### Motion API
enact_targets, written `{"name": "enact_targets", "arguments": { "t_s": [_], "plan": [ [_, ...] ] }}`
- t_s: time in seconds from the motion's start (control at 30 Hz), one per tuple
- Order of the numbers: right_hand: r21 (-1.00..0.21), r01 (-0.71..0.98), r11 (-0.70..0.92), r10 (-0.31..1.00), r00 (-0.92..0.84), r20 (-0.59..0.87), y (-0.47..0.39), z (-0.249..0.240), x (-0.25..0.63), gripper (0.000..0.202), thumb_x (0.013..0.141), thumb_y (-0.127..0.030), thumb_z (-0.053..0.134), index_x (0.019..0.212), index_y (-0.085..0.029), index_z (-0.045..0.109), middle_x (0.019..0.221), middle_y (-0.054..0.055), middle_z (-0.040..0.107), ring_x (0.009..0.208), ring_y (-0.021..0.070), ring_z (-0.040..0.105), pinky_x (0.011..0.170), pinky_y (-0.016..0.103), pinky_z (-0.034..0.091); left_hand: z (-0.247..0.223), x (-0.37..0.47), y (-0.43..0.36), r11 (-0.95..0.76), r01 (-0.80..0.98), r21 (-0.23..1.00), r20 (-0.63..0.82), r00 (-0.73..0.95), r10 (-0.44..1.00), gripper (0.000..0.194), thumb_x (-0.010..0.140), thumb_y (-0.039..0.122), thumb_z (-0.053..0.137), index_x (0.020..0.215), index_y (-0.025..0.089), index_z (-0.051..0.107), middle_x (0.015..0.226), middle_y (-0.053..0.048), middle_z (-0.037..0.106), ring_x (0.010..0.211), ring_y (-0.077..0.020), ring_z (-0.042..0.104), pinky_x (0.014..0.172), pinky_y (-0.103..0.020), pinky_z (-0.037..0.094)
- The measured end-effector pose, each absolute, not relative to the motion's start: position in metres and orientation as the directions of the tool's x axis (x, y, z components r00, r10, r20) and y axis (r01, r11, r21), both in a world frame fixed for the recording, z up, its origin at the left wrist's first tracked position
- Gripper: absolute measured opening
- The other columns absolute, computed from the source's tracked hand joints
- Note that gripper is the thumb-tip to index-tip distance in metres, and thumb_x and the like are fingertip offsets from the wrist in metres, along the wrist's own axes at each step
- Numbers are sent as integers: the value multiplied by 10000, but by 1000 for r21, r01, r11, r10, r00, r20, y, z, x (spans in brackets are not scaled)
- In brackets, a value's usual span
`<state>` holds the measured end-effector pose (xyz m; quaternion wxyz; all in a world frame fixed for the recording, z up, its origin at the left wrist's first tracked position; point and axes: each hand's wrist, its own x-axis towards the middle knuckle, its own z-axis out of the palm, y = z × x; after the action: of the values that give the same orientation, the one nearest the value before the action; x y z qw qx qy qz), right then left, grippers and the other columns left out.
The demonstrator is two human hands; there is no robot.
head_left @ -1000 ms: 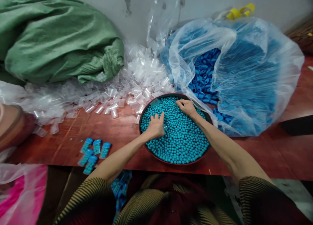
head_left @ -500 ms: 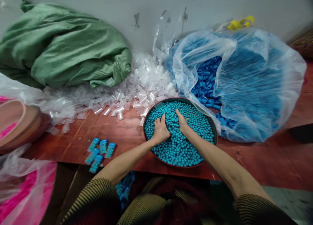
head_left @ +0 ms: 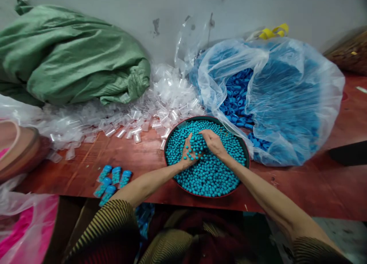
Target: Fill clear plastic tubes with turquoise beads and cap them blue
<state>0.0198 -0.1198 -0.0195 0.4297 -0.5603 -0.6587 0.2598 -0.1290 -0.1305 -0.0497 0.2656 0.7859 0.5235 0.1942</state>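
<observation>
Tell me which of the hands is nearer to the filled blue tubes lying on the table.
Left. The left hand is in the bowl of beads, on the side toward the tubes; the right hand sits farther right in the bowl.

Green sack (head_left: 71,57), crumpled, at rear left against wall (head_left: 172,4). Heap of clear tubes (head_left: 129,111) spread along red worktop (head_left: 301,183) in front of sack. Clear bag (head_left: 286,99) of blue caps (head_left: 237,99) at rear right, open at left side. Five filled capped tubes (head_left: 111,182) near front edge. Pink bag (head_left: 25,222) at lower left; tan bowl (head_left: 17,149) above it.
</observation>
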Motion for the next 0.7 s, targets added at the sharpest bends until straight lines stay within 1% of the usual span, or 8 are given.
{"name": "enact_targets", "arguments": {
  "t_s": [0.07,0.13,0.2,0.27,0.37,0.5,0.57,0.7],
  "plan": [
    [-716,674,181,963,25,267,-108,-25,43,397,931,-378,330,918,-206,688,1086,86,645,1095,221,540,983,388,383,-48,-130,-131,-240,653,718,24,322,946,995,669,370,672,1440,189,69,1447,-129,291,1278,-295,400,1015,-416,423],
    [-560,826,64,973,73,220,-101,-34,61,366,921,-376,369,938,-192,685,1125,111,622,1107,257,518,950,424,381,-47,-132,-130,-205,584,786,20,307,951,1048,594,346,725,1428,173,114,1416,-143,319,1257,-283,420,1013,-413,424],
    [-413,910,-32,971,126,201,-103,-44,69,353,914,-391,394,1009,-186,665,1165,126,599,1099,279,504,907,427,384,-46,-134,-130,-210,546,811,26,325,945,1035,574,351,743,1413,174,163,1397,-146,335,1259,-285,414,1032,-438,398],
    [-354,930,-96,966,173,193,-111,-52,65,362,914,-396,393,1045,-173,647,1148,137,603,1056,273,518,876,397,387,-46,-136,-130,-218,519,827,31,345,938,1014,582,382,743,1406,187,185,1396,-143,332,1261,-295,408,1043,-464,376],
    [-434,886,-166,958,249,141,-120,-56,47,371,915,-392,379,978,-151,654,1039,137,643,977,245,556,860,354,394,-47,-136,-130,-232,505,831,43,358,933,992,594,383,737,1402,222,186,1398,-133,324,1273,-303,394,1052,-491,350],
    [-692,679,-244,926,376,44,-121,-51,24,352,874,-425,417,892,-168,656,964,117,675,945,245,581,863,362,404,-47,-133,-131,-224,499,837,56,329,943,1001,547,294,765,1383,220,221,1384,-134,349,1280,-301,391,1067,-479,331],
    [-807,542,-234,909,416,16,-120,-47,17,318,837,-423,457,874,-175,653,938,104,687,930,243,589,882,372,400,-47,-132,-130,-233,485,843,66,337,939,1023,525,286,781,1382,205,227,1392,-140,348,1292,-309,377,1075,-471,323],
    [-931,328,-158,896,444,5,-117,-46,6,288,733,-441,557,836,-188,649,915,71,689,930,235,588,908,362,392,-47,-135,-128,-259,484,836,70,374,925,1022,536,310,776,1385,177,222,1393,-158,347,1278,-318,396,1063,-474,337]
  ]
}}
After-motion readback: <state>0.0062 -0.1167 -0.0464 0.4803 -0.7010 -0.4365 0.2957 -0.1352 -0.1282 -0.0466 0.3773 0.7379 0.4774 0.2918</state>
